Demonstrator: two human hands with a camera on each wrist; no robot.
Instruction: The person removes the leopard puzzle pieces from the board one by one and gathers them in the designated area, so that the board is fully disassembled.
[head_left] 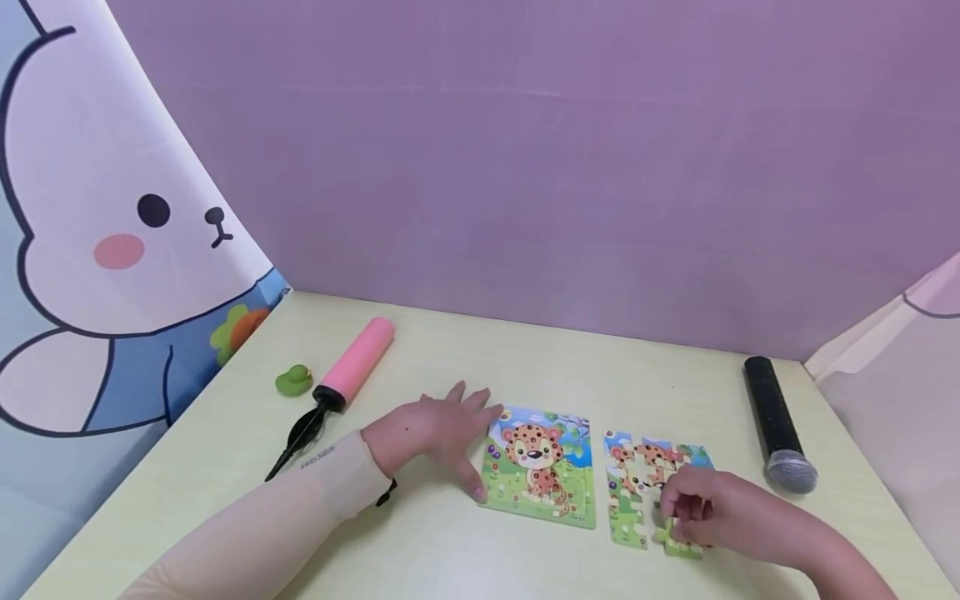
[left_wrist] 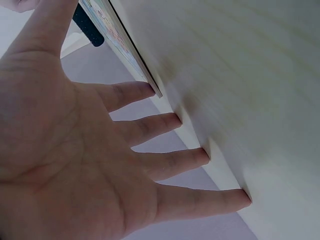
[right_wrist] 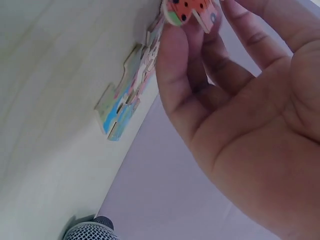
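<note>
A flat square picture board (head_left: 540, 467) with a spotted leopard cub lies on the table. My left hand (head_left: 446, 429) is at its left side, fingers spread and straight. In the left wrist view, fingertips (left_wrist: 200, 156) rest on the tabletop, one touching the board's (left_wrist: 120, 40) corner. Right of the board lies a partly joined jigsaw (head_left: 626, 508) of a similar leopard picture, with gaps between pieces. Over its right part, my right hand (head_left: 716, 512) pinches an orange, black-dotted puzzle piece (right_wrist: 190, 9), seen in the right wrist view. The hand hides some pieces below it.
A black microphone (head_left: 772, 425) with a silver head lies at the right of the table. To the left are a pink hand pump (head_left: 360, 358) with a black nozzle end and a small green toy duck (head_left: 294, 381). A purple backdrop (head_left: 525, 167) rises behind the table.
</note>
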